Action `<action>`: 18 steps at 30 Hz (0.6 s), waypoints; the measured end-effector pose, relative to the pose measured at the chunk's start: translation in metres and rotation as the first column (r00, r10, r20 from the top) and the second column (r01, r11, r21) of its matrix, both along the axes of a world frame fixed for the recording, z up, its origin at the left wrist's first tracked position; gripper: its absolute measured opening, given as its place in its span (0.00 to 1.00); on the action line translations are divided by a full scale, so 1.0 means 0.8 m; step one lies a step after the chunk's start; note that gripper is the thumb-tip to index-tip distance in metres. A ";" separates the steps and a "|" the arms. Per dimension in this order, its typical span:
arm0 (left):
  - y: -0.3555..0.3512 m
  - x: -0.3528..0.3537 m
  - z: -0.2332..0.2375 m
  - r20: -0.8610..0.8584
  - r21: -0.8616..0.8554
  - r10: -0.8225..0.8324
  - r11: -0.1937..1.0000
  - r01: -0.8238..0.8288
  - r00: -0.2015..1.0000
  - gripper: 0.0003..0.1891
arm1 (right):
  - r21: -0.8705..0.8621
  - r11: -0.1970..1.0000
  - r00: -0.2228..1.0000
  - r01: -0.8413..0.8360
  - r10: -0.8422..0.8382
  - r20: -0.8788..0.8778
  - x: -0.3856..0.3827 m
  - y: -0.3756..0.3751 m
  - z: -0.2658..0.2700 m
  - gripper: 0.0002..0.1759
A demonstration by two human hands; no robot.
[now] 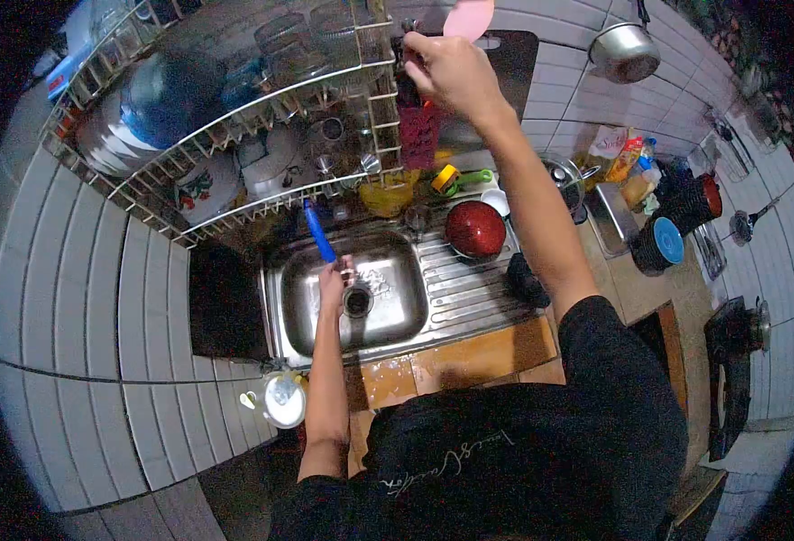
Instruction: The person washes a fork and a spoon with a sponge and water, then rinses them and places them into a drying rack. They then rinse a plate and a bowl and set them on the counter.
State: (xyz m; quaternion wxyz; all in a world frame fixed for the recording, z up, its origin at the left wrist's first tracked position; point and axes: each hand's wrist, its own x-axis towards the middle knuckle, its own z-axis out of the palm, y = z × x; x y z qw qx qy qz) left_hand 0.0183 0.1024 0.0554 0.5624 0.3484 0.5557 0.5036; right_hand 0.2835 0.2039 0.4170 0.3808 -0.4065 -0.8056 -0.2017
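My left hand (pixel 334 284) is over the sink basin (pixel 388 261), near the drain (pixel 357 301). It is closed on one end of a long blue utensil (pixel 318 233), which points up toward the rack; its exact kind does not show. My right hand (pixel 455 77) is raised beside the right end of the white dish rack (pixel 385 99), fingers curled together. What they hold, if anything, is hidden. Just behind that hand shows a flat pink piece (pixel 469 20). Below hangs or stands a pink perforated holder (pixel 419 135).
A dark red bowl (pixel 475 229) sits on the ribbed drainboard (pixel 464 287). Farther right are a metal tray (pixel 613 219) and stacked cups with a blue one (pixel 667 241). A pot (pixel 625 52) hangs on the tiled wall. A white-topped container (pixel 284 399) stands lower left.
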 end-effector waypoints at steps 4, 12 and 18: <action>0.016 0.003 -0.008 0.566 -0.047 0.080 0.997 -0.065 0.821 0.15 | -0.073 0.996 0.998 0.047 -0.044 0.053 0.005 0.007 0.005 0.12; 0.046 0.002 -0.039 0.626 -0.029 0.082 0.996 -0.081 0.776 0.12 | 0.066 0.996 0.965 -0.053 0.068 -0.253 -0.003 -0.048 -0.017 0.11; 0.044 0.013 -0.035 0.575 -0.003 0.130 0.988 -0.156 0.808 0.10 | -0.433 0.708 0.738 -0.558 0.185 -0.649 -0.073 -0.091 -0.284 0.04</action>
